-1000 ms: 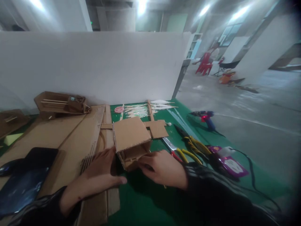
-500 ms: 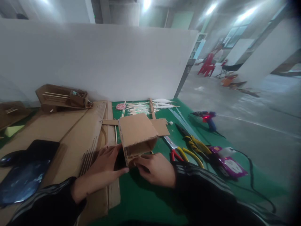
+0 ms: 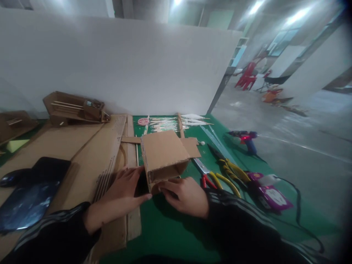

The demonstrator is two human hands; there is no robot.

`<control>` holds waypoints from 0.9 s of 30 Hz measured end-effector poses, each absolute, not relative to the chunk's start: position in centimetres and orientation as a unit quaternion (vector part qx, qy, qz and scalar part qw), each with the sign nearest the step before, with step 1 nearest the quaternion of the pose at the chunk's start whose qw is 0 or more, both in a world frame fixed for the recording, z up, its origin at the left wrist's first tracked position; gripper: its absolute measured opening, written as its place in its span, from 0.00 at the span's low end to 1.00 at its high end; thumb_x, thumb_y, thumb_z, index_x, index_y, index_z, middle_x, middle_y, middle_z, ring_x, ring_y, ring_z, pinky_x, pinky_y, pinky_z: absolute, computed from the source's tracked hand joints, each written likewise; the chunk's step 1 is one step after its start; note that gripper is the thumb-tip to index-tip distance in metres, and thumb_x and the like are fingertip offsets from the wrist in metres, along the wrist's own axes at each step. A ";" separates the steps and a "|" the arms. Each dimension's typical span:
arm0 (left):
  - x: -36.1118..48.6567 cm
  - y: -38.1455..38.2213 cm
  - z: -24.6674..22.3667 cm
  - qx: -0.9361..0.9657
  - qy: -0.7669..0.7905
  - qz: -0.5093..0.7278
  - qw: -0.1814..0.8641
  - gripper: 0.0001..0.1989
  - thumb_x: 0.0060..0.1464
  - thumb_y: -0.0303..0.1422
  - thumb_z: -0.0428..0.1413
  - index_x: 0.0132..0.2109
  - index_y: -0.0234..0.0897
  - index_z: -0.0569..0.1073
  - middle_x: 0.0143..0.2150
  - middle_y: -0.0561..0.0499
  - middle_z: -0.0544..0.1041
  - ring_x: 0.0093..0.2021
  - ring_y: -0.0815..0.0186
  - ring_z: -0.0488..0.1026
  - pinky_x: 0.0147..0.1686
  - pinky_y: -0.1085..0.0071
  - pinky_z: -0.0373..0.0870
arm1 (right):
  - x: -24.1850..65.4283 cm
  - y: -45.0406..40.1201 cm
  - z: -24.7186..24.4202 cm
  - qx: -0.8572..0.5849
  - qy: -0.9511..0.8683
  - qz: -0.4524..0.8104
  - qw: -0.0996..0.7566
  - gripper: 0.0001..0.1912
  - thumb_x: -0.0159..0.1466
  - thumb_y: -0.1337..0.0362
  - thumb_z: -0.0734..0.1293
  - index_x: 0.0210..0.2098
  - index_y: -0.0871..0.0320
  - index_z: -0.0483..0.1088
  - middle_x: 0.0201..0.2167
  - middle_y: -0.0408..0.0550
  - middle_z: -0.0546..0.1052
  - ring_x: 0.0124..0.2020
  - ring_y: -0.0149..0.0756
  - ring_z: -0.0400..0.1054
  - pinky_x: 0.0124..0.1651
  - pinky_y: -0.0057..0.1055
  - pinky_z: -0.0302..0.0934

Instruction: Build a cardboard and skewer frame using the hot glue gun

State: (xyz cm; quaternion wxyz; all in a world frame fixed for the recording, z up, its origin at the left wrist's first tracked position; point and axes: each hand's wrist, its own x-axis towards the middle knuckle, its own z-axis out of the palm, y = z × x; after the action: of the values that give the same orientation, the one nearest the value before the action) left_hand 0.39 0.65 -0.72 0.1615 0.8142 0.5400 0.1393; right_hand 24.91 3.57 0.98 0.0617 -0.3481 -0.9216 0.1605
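Note:
A small open-fronted cardboard box (image 3: pixel 165 149) is in front of me at the middle of the green table, its dark opening facing me. Against its left side rests my left hand (image 3: pixel 121 196), fingers along the wall and thumb reaching to the lower front corner. My right hand (image 3: pixel 188 196) is closed, its fingertips pinching the lower front edge by a rounded cardboard piece. The fingertips are partly hidden under the box. Behind it, flat cardboard strips (image 3: pixel 191 146) stick out to both sides.
Scissors (image 3: pixel 202 167), yellow-handled pliers (image 3: pixel 232 168), a glue gun (image 3: pixel 246 139) and a purple power strip (image 3: pixel 271 192) lie to the right. Left are cardboard sheets (image 3: pixel 88 146), a black phone-like slab (image 3: pixel 33 198) and a cardboard model (image 3: pixel 77 108). A white partition (image 3: pixel 115 66) stands behind.
The whole view has shifted slightly, so things appear a little to the right. Both hands keep nearly the same hold on the box.

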 end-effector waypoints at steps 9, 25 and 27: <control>0.3 0.6 -1.0 0.814 0.538 0.149 0.159 0.30 0.57 0.50 0.59 0.62 0.44 0.66 0.63 0.46 0.71 0.64 0.46 0.64 0.63 0.47 0.58 | 24.7 3.6 1.0 -0.338 -0.925 0.161 0.061 0.16 0.71 0.62 0.58 0.52 0.52 0.74 0.42 0.47 0.82 0.41 0.37 0.76 0.37 0.28 0.59; 0.4 0.6 -1.0 0.811 0.541 0.152 0.160 0.32 0.56 0.52 0.59 0.63 0.44 0.65 0.64 0.45 0.70 0.65 0.45 0.63 0.63 0.46 0.58 | 24.7 3.6 0.8 -0.348 -0.920 0.168 0.063 0.15 0.71 0.61 0.58 0.52 0.52 0.73 0.43 0.46 0.81 0.40 0.36 0.76 0.38 0.28 0.60; 0.4 0.6 -1.0 0.811 0.542 0.152 0.159 0.32 0.56 0.51 0.59 0.63 0.44 0.65 0.64 0.44 0.70 0.65 0.45 0.63 0.63 0.46 0.57 | 24.7 3.5 0.8 -0.346 -0.922 0.167 0.057 0.15 0.71 0.61 0.58 0.53 0.52 0.72 0.44 0.47 0.81 0.41 0.37 0.76 0.38 0.28 0.60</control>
State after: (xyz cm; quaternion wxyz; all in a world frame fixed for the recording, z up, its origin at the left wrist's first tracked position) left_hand 0.44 0.62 -0.98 0.1588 0.8112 0.5417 0.1523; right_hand 24.66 3.54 0.82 0.0567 -0.3457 -0.9216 0.1671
